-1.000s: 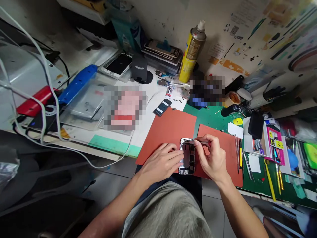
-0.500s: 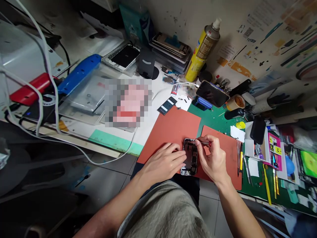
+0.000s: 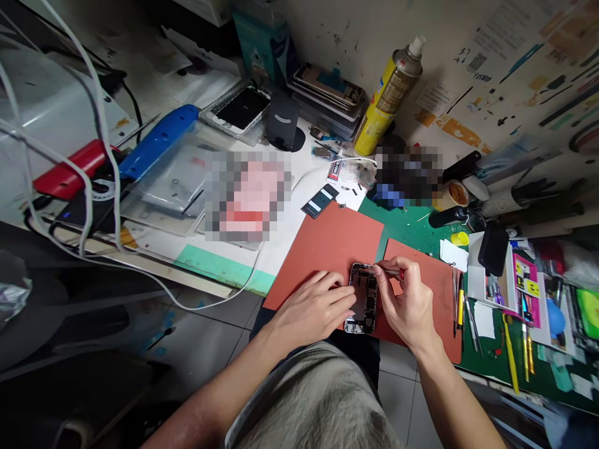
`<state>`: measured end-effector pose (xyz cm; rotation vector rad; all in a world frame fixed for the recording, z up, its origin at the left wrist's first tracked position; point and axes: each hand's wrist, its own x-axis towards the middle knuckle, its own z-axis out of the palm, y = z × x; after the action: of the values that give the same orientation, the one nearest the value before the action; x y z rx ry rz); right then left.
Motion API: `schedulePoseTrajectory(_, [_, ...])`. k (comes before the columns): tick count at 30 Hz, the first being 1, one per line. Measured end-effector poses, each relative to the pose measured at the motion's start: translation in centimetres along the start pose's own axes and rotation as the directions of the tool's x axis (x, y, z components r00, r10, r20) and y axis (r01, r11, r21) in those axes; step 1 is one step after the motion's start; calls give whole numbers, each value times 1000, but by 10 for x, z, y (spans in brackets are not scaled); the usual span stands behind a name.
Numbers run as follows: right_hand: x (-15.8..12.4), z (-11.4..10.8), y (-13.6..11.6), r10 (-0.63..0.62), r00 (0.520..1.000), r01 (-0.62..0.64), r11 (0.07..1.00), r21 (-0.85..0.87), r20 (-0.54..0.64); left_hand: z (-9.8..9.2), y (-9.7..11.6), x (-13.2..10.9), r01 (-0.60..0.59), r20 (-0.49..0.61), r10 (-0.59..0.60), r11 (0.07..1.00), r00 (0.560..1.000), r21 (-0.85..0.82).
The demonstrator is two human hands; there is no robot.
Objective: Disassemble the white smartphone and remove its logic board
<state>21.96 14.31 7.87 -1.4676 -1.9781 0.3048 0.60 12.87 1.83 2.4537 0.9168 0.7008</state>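
Observation:
An opened phone (image 3: 367, 293), its inner boards and parts bare, lies near the front edge of an orange mat (image 3: 327, 249). My left hand (image 3: 316, 305) grips its left side, with curled fingers reaching over the edge onto the inside. Between the thumb and fingers of my right hand (image 3: 412, 305) is a thin metal tool with a red part (image 3: 392, 272). That tool points left at the phone's upper right corner; the fingers hide much of it, so I cannot tell its exact kind.
Right of the mat lie a yellow pry tool (image 3: 510, 352), pens, tweezers and a box of small tools (image 3: 477, 265). A dark phone part (image 3: 320, 201) sits at the mat's upper left. A yellow spray can (image 3: 388, 96) stands behind. White cables (image 3: 100, 112) hang at the left.
The whole view has shifted slightly right and down. Both hands keep nearly the same hold on the phone and the thin tool.

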Motion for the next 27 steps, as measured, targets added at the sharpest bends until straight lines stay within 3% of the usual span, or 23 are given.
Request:
schedulePoseTrajectory(18, [0,0,1,3,1000,-3,1000,3,9,0,0,0,0,5,0,1000,1000,5])
schedulePoseTrajectory(27, [4,-2,-1,-89,992,94,994,-48,92,1,0,0,8,20,-8,1000,1000,10])
